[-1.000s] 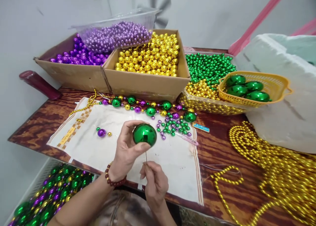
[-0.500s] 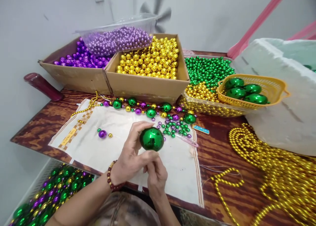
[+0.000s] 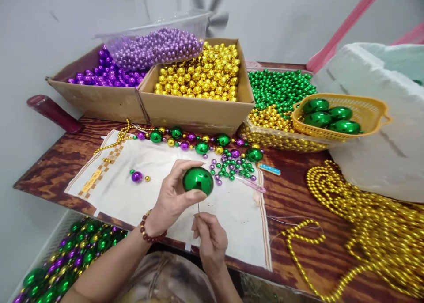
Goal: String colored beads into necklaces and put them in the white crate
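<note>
My left hand (image 3: 172, 197) grips a large shiny green ball (image 3: 198, 181) between thumb and fingers, above a white cloth (image 3: 115, 192). Just below it, my right hand (image 3: 209, 239) pinches a thin needle (image 3: 198, 208) that points up into the underside of the ball. A strung row of green, purple and gold beads (image 3: 198, 145) lies along the cloth's far edge. Small loose green and purple beads (image 3: 233, 167) sit beside it. A purple bead with smaller ones (image 3: 136, 176) lies at the left.
Cardboard boxes of purple beads (image 3: 99, 75) and gold beads (image 3: 202, 75) stand at the back. A yellow basket (image 3: 371, 113) holds large green balls. Gold bead strands (image 3: 364, 223) pile at the right. A white foam box (image 3: 380, 130) and a dark red bottle (image 3: 53, 113) flank the table.
My right hand has drawn down away from the green ball, so the needle shows again between them. The ball has shifted slightly left and down.
</note>
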Available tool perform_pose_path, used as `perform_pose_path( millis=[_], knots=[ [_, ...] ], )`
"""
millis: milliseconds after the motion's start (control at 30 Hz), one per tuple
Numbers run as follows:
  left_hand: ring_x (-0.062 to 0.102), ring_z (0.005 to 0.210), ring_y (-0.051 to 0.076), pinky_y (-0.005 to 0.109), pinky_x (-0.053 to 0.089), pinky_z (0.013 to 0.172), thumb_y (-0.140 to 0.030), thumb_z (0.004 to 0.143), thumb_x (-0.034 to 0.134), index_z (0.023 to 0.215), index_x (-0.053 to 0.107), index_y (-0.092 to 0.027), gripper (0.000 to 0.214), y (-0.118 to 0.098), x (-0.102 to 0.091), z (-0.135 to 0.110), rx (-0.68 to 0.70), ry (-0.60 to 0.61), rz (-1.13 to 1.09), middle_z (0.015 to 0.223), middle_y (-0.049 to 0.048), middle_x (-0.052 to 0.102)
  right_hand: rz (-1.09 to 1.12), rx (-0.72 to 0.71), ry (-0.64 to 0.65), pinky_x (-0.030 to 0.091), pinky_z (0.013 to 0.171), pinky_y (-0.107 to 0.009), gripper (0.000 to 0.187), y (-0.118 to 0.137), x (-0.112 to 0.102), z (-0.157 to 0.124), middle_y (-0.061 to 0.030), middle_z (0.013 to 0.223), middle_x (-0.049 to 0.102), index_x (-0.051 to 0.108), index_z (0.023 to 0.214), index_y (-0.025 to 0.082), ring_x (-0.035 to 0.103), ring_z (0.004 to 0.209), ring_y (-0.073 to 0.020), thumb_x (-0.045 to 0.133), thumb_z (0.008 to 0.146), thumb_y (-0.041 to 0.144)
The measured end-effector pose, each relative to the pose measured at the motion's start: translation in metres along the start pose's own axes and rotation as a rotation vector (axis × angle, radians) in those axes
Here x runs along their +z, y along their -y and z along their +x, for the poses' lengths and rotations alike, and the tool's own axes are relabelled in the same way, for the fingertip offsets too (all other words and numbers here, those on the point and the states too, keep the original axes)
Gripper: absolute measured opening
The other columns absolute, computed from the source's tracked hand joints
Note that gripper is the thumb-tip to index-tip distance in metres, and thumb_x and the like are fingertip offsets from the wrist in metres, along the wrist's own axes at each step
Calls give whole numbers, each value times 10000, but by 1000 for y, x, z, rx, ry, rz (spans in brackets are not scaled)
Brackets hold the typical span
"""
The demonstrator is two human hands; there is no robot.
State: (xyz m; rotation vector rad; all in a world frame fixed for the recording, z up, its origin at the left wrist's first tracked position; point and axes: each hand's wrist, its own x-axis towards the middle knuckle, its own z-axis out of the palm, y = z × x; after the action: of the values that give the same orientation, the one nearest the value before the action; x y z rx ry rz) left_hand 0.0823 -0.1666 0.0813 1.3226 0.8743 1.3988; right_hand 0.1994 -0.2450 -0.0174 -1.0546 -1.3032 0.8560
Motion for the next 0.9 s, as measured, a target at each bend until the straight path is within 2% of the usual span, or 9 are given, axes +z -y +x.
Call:
perform_pose_path(
  millis=[133,167,267,333,433,533,667,767,900],
  knots=[
    [585,1120,220,286,497,932,-387,824,765,1019,725,-216,262,5,4,0,-181,76,-34,1230,81,558,65,134,-40,378,481,-196,176,6,2,4,55,599,530,577,871,190,469,465,-67,465,1007,187],
    [602,1113,223,289,506,913,-392,842,747,1020,716,-207,258,7,5,-1,-235,90,-63,1267,91,559,80,161,-44,379,489,-200,192,7,3,7,52,599,527,565,838,189,472,474,-70,474,1006,209],
    [636,1082,231,278,530,824,-458,867,706,1180,646,-223,395,14,5,-4,-315,93,-142,1304,111,587,135,223,-74,398,513,-211,225,6,4,15,35,627,558,557,796,183,500,501,-78,505,999,266],
    [628,1125,242,283,530,842,-504,910,632,1224,625,-212,429,17,3,-3,-331,98,-133,1276,123,623,197,272,-105,407,516,-215,228,5,3,19,27,643,582,567,796,181,518,508,-82,529,988,298],
    [648,1106,235,320,523,900,-504,981,500,1183,637,-192,396,27,-3,6,-342,86,-45,1237,119,650,299,352,-131,370,477,-208,253,4,-3,18,33,602,572,564,772,180,502,473,-79,557,970,337],
    [658,1016,218,347,509,901,-398,988,515,1134,646,-180,293,51,-6,21,-241,147,266,1175,107,661,319,411,-114,365,474,-212,266,0,-15,4,10,617,611,593,788,172,524,486,-89,571,955,378],
    [601,961,234,383,464,901,-180,962,499,1031,679,-153,194,92,4,37,-17,464,847,1023,105,674,205,470,-65,381,481,-232,292,-8,-36,-27,-18,604,651,659,838,158,532,488,-109,563,954,408],
    [538,973,256,390,440,879,-179,973,476,1043,681,-161,217,112,19,42,121,607,1107,1016,104,655,165,478,-79,390,478,-237,283,-15,-48,-41,-19,630,673,674,839,165,569,491,-120,569,950,404],
    [485,979,278,389,409,826,-202,961,519,1001,686,-162,176,119,34,48,215,670,1307,1018,107,627,184,510,-196,404,514,-237,227,-17,-57,-39,-40,770,729,686,854,169,597,523,-113,620,920,376]
  ],
)
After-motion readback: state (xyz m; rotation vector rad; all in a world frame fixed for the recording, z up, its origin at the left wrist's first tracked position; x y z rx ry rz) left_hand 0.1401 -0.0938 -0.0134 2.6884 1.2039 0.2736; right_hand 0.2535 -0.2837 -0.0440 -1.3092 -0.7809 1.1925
